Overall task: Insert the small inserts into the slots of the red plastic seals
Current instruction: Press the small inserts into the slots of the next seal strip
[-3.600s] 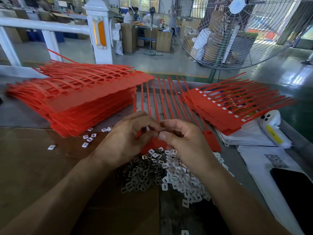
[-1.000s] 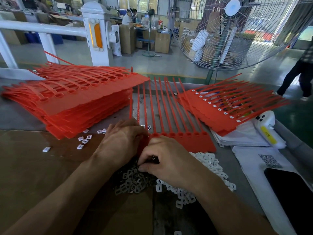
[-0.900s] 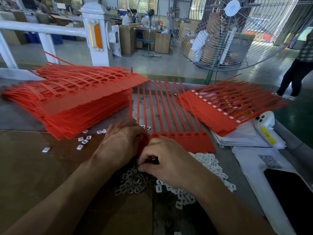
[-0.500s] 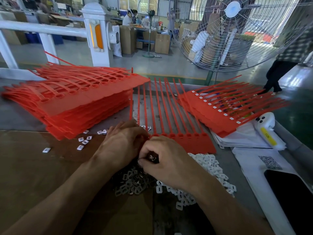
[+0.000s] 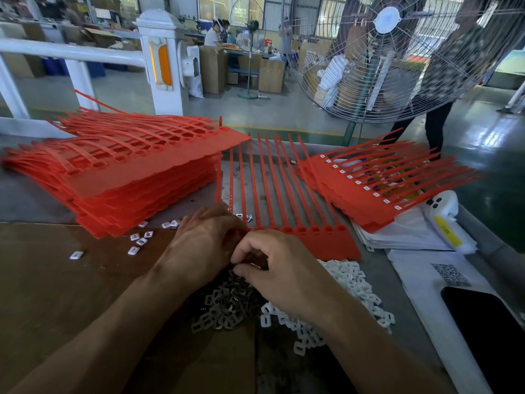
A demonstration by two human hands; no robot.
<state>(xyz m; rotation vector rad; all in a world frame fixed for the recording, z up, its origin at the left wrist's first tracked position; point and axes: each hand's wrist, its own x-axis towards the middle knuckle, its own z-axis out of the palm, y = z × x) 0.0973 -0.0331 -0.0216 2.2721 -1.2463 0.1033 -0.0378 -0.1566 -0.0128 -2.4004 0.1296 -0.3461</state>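
At frame centre, on the tabletop (image 5: 34,200):
Seal strip: one red strip of joined seals (image 5: 321,240) lies flat; its tab band runs left to right, its long tails point away toward the top of the frame, fanning slightly.
Left hand: left hand (image 5: 203,245) sits on the strip's left end, fingers curled down; whether they clasp the strip or only press it cannot be told.
Right hand: right hand (image 5: 279,270) is just beside the left, thumb and forefinger drawn together at the strip's near edge; any insert between them is hidden.
Loose inserts: grey pile (image 5: 224,305) and white pile (image 5: 355,285) lie under and right of the hands, partly covered by the wrists.
Left stack: unfilled seal strips (image 5: 125,172), tails pointing upper left.
Right stack: filled strips (image 5: 366,191) with white inserts showing, tails pointing upper right.
Stray inserts: a few (image 5: 139,240) on brown cardboard (image 5: 56,294), lower left.
Cut off: dark phone (image 5: 488,331) at the lower right edge.
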